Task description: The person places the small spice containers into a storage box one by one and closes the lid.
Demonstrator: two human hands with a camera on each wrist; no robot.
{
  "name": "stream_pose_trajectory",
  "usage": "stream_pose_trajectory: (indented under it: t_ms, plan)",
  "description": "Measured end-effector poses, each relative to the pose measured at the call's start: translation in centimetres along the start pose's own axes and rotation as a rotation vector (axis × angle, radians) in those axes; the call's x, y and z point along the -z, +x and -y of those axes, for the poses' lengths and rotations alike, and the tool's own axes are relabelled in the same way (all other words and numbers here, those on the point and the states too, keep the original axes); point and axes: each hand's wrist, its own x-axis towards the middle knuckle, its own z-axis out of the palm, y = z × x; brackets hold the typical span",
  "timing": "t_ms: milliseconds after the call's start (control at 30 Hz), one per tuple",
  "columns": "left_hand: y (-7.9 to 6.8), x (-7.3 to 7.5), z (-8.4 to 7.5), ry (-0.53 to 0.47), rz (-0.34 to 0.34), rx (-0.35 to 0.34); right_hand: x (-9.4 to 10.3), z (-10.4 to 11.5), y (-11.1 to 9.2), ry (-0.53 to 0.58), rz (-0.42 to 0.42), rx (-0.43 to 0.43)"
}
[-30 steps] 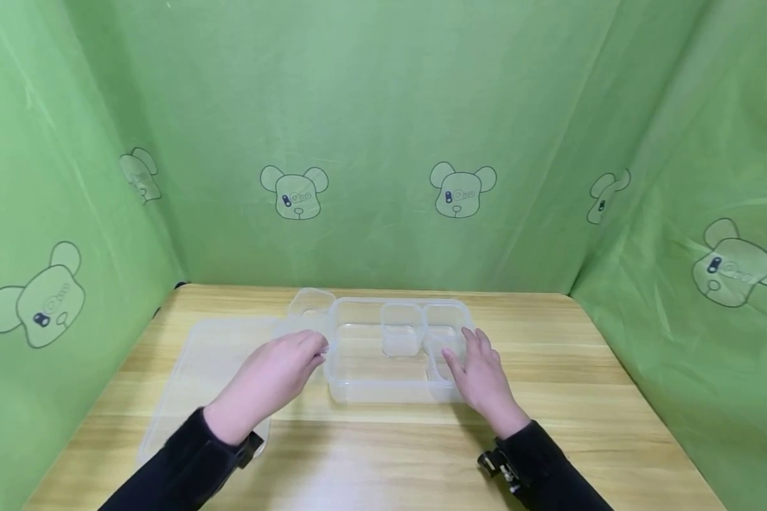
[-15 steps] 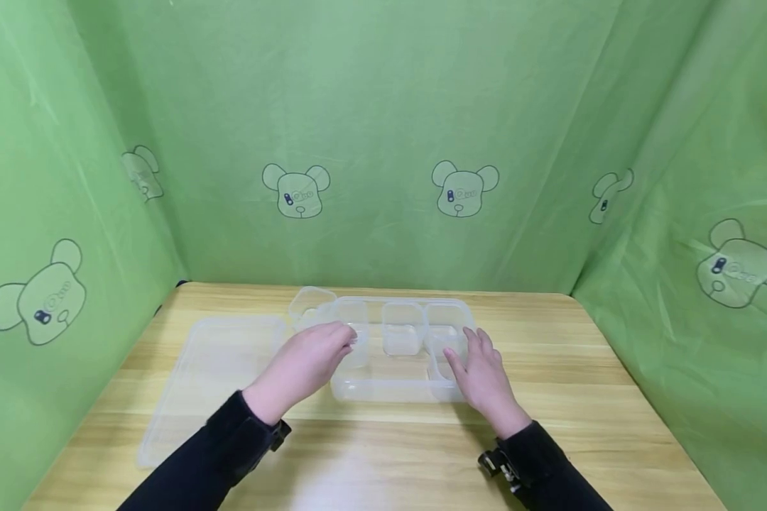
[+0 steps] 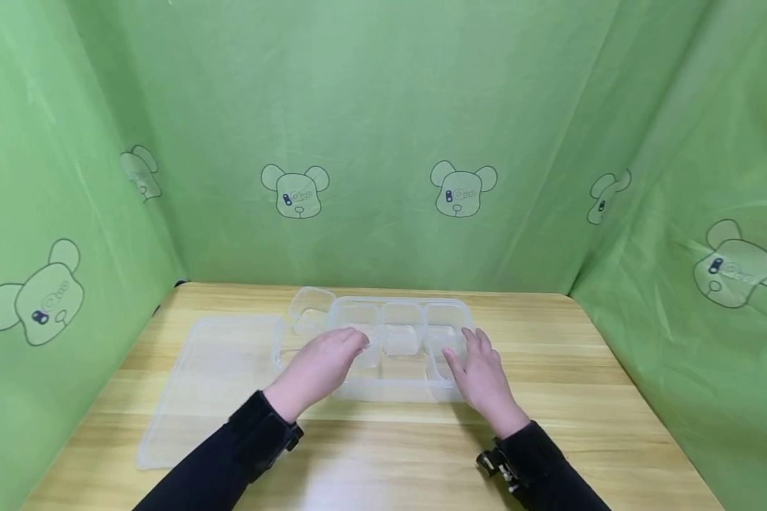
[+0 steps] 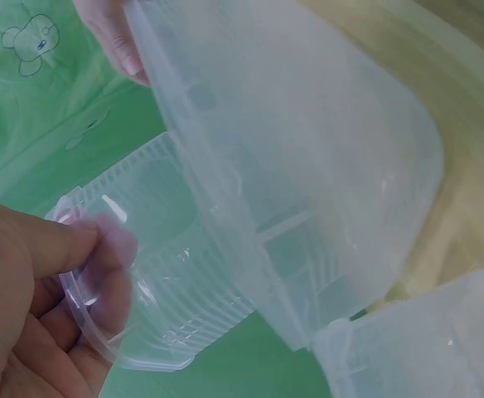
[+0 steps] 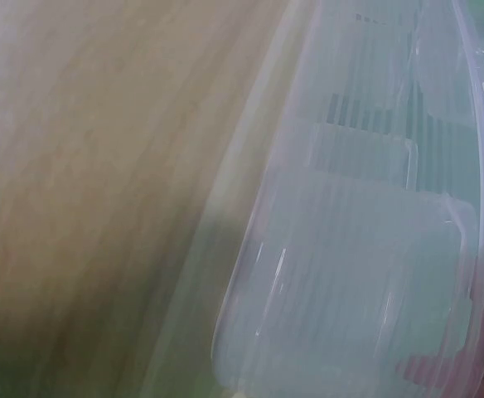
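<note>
A large clear plastic container [image 3: 390, 392] stands on the table, with small clear boxes inside. My left hand [image 3: 319, 363] pinches the rim of one small clear box [image 4: 184, 274] between thumb and fingers, at the left part of the container. Beside it, a second small box [image 3: 402, 339] stands at the back middle. Others, such as the front-right small box [image 3: 446, 355], line the right end. My right hand [image 3: 482, 376] rests at the container's right rim, fingers fairly straight and thumb spread over the inner box. Its fingertips are partly seen through plastic in the right wrist view.
A flat clear lid [image 3: 204, 390] lies on the wooden table [image 3: 383, 461] at the left. A loose small box [image 3: 309, 306] stands behind the container's left corner; another small box [image 4: 424, 348] is close by. Green cloth walls [image 3: 383, 106] enclose the table.
My left hand has moved right with the small box, from beside the container's left wall to inside it, near the middle box. My right hand has stayed in place.
</note>
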Motion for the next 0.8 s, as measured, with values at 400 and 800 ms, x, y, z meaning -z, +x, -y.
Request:
stream_pose_trajectory:
  t_ms: [400,800]
  plan:
    - [-0.2,-1.3,0.6,0.020,0.024,0.003,-0.2,-0.2,0.2,-0.004,-0.009,0.002]
    - [-0.4,-1.8,0.9,0.014,0.055,0.024,-0.1,-0.1,0.1,-0.008,-0.007,0.001]
